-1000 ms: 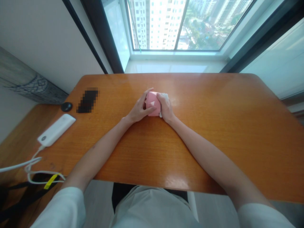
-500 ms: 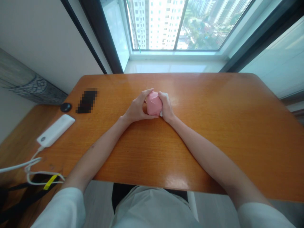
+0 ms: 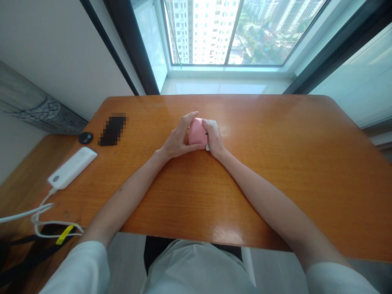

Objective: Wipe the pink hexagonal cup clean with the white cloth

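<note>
In front of me, a pink folded paper object (image 3: 197, 132) sits between my hands on the wooden table (image 3: 275, 171). My left hand (image 3: 179, 138) cups its left side, fingers curled around it. My right hand (image 3: 214, 138) presses on its right side. A bit of white paper or tissue (image 3: 212, 122) shows under my right fingers, and its lower end peeks out by the palm. Much of the pink object is hidden by my hands.
On the table's left side lie a pixelated dark rectangle (image 3: 112, 130), a small black round object (image 3: 85, 138) and a white power bank (image 3: 72, 168) with a white cable (image 3: 36, 216). A window (image 3: 223, 36) stands beyond the table's far edge.
The pink object has been turned between my hands and now looks rounder. My left fingers have moved from its front to wrap around its left side.
</note>
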A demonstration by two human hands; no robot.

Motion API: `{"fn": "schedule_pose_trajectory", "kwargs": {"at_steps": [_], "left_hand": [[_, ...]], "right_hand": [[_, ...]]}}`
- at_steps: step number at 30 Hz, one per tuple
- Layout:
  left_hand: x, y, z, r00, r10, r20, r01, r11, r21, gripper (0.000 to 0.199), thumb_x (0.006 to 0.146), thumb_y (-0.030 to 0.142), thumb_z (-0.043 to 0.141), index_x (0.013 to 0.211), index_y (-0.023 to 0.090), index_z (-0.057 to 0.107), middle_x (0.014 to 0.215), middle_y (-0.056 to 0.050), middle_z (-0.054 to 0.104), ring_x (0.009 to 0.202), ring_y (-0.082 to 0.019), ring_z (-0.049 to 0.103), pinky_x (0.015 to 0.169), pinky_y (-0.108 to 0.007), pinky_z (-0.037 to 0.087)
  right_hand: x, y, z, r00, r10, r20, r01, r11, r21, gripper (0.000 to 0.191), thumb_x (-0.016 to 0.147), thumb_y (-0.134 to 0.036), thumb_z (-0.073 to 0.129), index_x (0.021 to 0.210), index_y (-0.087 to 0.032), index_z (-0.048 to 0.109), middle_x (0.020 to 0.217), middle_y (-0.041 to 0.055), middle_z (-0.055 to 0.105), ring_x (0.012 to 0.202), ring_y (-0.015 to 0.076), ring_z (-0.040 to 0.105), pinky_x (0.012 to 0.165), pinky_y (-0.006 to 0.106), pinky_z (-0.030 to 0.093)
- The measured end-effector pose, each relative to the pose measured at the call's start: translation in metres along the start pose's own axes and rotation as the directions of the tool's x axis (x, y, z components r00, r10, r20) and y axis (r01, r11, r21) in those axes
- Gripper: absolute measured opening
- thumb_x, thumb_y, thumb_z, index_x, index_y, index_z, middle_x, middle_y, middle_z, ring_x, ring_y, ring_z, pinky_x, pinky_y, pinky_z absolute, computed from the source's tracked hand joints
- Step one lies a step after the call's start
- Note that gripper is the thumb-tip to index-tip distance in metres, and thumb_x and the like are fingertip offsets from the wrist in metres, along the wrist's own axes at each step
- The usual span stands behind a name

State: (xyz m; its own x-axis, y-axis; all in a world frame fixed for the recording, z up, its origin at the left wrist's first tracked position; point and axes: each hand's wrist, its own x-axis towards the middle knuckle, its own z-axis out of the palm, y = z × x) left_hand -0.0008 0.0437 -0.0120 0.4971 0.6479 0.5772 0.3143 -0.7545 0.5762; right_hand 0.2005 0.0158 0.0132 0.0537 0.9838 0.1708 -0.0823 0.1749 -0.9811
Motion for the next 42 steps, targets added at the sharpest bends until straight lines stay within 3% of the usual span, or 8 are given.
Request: {"fn": "schedule_pose_trajectory", "kwargs": {"at_steps": [2, 4, 14, 21, 25, 28, 36, 42], "left_hand": [[-0.001, -0.003, -0.006, 0.995, 0.066, 0.078, -0.074, 0.993, 0.095, 0.137, 0.083, 0.091, 0.092, 0.189, 0.032, 0.029, 0.192, -0.021, 0.042, 0.178, -0.046, 0.045, 0.147, -0.064, 0.043], [-0.002, -0.004, -0.012, 0.988, 0.087, 0.126, -0.108, 0.980, 0.168, 0.142, 0.083, 0.090, 0.093, 0.192, 0.031, 0.022, 0.194, -0.021, 0.038, 0.180, -0.045, 0.043, 0.148, -0.063, 0.042], [-0.005, -0.008, -0.027, 0.973, 0.150, 0.178, -0.194, 0.944, 0.268, 0.127, 0.095, 0.080, 0.088, 0.192, 0.029, 0.023, 0.193, -0.022, 0.041, 0.180, -0.043, 0.046, 0.142, -0.063, 0.049], [-0.005, -0.008, -0.029, 0.988, 0.070, 0.141, -0.101, 0.968, 0.231, 0.123, 0.087, 0.085, 0.092, 0.183, 0.026, 0.046, 0.185, -0.021, 0.055, 0.171, -0.043, 0.059, 0.139, -0.055, 0.058], [-0.007, -0.005, -0.027, 0.992, 0.025, 0.121, -0.053, 0.971, 0.233, 0.123, 0.084, 0.089, 0.092, 0.182, 0.028, 0.048, 0.185, -0.020, 0.056, 0.164, -0.042, 0.067, 0.114, -0.043, 0.074], [-0.010, -0.003, -0.026, 0.994, 0.025, 0.107, -0.052, 0.963, 0.265, 0.121, 0.087, 0.087, 0.091, 0.183, 0.029, 0.046, 0.183, -0.019, 0.058, 0.165, -0.041, 0.067, 0.103, -0.039, 0.076], [-0.011, 0.003, -0.027, 0.995, -0.029, 0.098, -0.005, 0.944, 0.331, 0.122, 0.085, 0.085, 0.095, 0.183, 0.029, 0.048, 0.177, -0.015, 0.066, 0.157, -0.037, 0.074, 0.111, -0.038, 0.074], [-0.009, 0.002, -0.023, 0.998, 0.022, 0.059, -0.039, 0.953, 0.301, 0.122, 0.084, 0.091, 0.091, 0.179, 0.024, 0.054, 0.169, -0.018, 0.073, 0.144, -0.037, 0.082, 0.110, -0.037, 0.073]], "right_hand": [[0.002, 0.000, 0.001, 1.000, 0.015, -0.009, -0.015, 1.000, 0.004, 0.065, 0.096, -0.091, 0.065, 0.081, -0.028, 0.056, 0.082, -0.0003, 0.056, 0.079, 0.0182, 0.052, 0.070, 0.035, 0.050], [0.003, -0.001, 0.001, 1.000, 0.021, -0.002, -0.021, 1.000, 0.013, 0.067, 0.096, -0.093, 0.065, 0.081, -0.028, 0.055, 0.081, -0.0004, 0.056, 0.078, 0.0182, 0.052, 0.070, 0.035, 0.051], [0.003, 0.003, 0.000, 1.000, 0.016, 0.022, -0.017, 0.999, 0.041, 0.067, 0.099, -0.092, 0.063, 0.084, -0.027, 0.059, 0.086, 0.0002, 0.059, 0.082, 0.0189, 0.057, 0.074, 0.035, 0.051], [0.003, 0.002, 0.000, 0.999, 0.026, 0.021, -0.026, 0.999, 0.035, 0.067, 0.098, -0.093, 0.064, 0.084, -0.027, 0.059, 0.086, 0.0009, 0.059, 0.082, 0.0193, 0.056, 0.073, 0.035, 0.050], [0.002, 0.003, 0.001, 1.000, 0.020, 0.024, -0.021, 0.998, 0.060, 0.068, 0.097, -0.093, 0.066, 0.082, -0.027, 0.058, 0.083, 0.0001, 0.057, 0.078, 0.0181, 0.052, 0.068, 0.035, 0.046], [0.002, 0.008, 0.000, 1.000, 0.013, 0.010, -0.013, 0.998, 0.054, 0.068, 0.099, -0.093, 0.064, 0.083, -0.027, 0.059, 0.083, -0.0008, 0.055, 0.078, 0.0172, 0.053, 0.070, 0.034, 0.046], [0.006, 0.016, 0.000, 1.000, 0.002, -0.030, -0.001, 0.999, 0.038, 0.067, 0.100, -0.092, 0.061, 0.082, -0.028, 0.060, 0.086, -0.0013, 0.056, 0.082, 0.0177, 0.055, 0.076, 0.036, 0.046], [0.008, 0.021, -0.002, 1.000, -0.006, -0.020, 0.007, 0.998, 0.056, 0.068, 0.097, -0.094, 0.063, 0.082, -0.028, 0.059, 0.088, -0.0011, 0.056, 0.085, 0.0186, 0.055, 0.080, 0.036, 0.046]]}}
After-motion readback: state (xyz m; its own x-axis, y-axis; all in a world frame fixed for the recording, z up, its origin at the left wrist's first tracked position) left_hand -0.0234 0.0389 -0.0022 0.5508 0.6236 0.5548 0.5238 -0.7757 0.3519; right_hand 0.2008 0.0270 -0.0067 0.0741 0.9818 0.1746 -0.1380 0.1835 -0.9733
